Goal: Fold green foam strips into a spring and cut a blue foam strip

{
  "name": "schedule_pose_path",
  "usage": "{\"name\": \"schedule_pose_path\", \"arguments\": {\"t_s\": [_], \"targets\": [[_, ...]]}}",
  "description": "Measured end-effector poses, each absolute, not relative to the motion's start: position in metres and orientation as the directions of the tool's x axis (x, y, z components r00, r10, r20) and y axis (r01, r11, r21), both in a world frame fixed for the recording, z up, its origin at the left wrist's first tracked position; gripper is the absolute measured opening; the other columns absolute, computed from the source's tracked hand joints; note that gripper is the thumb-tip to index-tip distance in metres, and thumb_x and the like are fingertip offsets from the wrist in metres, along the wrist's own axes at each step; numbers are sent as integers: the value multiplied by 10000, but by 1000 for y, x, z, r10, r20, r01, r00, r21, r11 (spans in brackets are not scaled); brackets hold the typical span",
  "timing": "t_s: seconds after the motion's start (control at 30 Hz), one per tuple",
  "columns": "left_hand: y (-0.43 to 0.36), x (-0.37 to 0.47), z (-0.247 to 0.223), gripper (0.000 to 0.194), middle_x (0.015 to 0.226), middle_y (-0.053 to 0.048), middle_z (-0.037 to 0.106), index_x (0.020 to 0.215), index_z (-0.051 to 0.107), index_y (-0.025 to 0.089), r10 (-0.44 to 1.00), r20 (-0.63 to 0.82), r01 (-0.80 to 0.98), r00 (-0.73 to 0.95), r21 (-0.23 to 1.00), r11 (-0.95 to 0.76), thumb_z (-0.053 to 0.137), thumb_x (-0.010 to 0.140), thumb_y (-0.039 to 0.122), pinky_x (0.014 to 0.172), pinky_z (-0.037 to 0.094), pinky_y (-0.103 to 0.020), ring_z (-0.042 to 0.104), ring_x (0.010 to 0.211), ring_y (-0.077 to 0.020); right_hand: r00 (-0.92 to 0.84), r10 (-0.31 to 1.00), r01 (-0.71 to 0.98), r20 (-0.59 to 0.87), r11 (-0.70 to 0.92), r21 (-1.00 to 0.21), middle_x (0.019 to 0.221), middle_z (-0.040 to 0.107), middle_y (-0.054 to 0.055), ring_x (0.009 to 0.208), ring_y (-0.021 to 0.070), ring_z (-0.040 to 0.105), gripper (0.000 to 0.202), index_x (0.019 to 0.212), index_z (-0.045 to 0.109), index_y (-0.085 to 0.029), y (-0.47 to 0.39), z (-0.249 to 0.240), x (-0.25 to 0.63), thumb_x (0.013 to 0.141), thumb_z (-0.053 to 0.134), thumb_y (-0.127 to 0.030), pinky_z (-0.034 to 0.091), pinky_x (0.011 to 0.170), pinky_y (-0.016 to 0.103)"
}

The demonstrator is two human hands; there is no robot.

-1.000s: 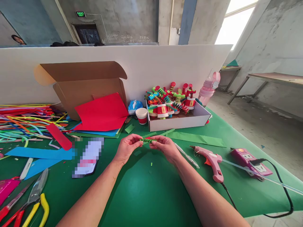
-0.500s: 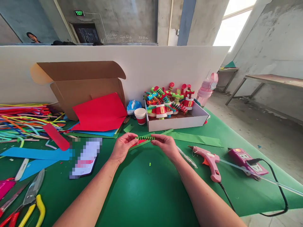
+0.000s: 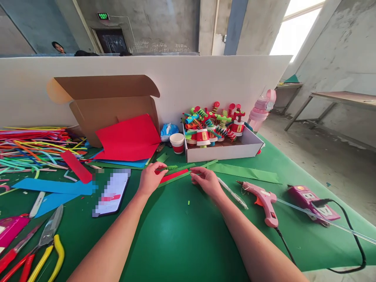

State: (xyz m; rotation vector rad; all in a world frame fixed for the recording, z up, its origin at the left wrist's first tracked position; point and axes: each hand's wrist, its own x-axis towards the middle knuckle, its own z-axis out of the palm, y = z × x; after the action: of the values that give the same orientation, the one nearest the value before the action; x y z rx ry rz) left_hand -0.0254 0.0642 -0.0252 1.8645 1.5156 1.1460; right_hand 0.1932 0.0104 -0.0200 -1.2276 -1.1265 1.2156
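Observation:
My left hand (image 3: 150,178) pinches one end of a short green folded-paper spring (image 3: 170,167), whose other end points right and is loose. A little to the right, my right hand (image 3: 207,181) is held with its fingers apart and nothing between them. Just beneath the spring, a red paper strip (image 3: 176,174) and thin green paper strips (image 3: 182,177) lie on the green table (image 3: 176,235). A wider green paper strip (image 3: 246,172) runs to the right, beyond my right hand. A tiny green scrap (image 3: 188,202) is on the tabletop between my forearms.
A white box (image 3: 223,152) of paper-cup figures stands behind my hands, near stacked paper cups (image 3: 177,143). At right are a pink glue gun (image 3: 263,199) and a purple device (image 3: 311,203). Left are a phone (image 3: 111,194), scissors (image 3: 51,231), blue strips (image 3: 55,187) and pipe cleaners (image 3: 38,149).
My right hand has let go of the spring's right end, and its fingers have spread. The spring has shortened and stays in my left hand. The view has shifted slightly left.

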Motion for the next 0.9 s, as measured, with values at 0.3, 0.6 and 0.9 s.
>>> {"name": "schedule_pose_path", "arguments": {"t_s": [0.3,0.6,0.9], "targets": [[86,-23,-31,121,819,-22,710,831,680,241,929,366,766,58,580,-277,677,729,176,742,490,-317,631,827,-210,22,996,-56,-87,-85,-995,662,658,2,583,114,598,225,772,703,-178,10,-24,188,659,733,-370,529,573,246],[71,-39,-19,136,771,-28,705,763,668,233,912,409,861,7,461,-213,550,822,201,684,443,-291,592,758,-205,32,995,-55,-93,-92,-994,679,663,13,555,101,575,304,748,681,-175,8,-20,186,640,732,-455,507,529,230],[85,-33,-26,220,881,-63,718,875,697,227,890,414,864,191,360,-353,479,845,221,752,465,-327,607,816,-228,23,998,-22,-53,-52,-998,514,540,-33,403,75,446,414,669,621,-189,8,-16,183,710,615,-601,388,388,205]]}}
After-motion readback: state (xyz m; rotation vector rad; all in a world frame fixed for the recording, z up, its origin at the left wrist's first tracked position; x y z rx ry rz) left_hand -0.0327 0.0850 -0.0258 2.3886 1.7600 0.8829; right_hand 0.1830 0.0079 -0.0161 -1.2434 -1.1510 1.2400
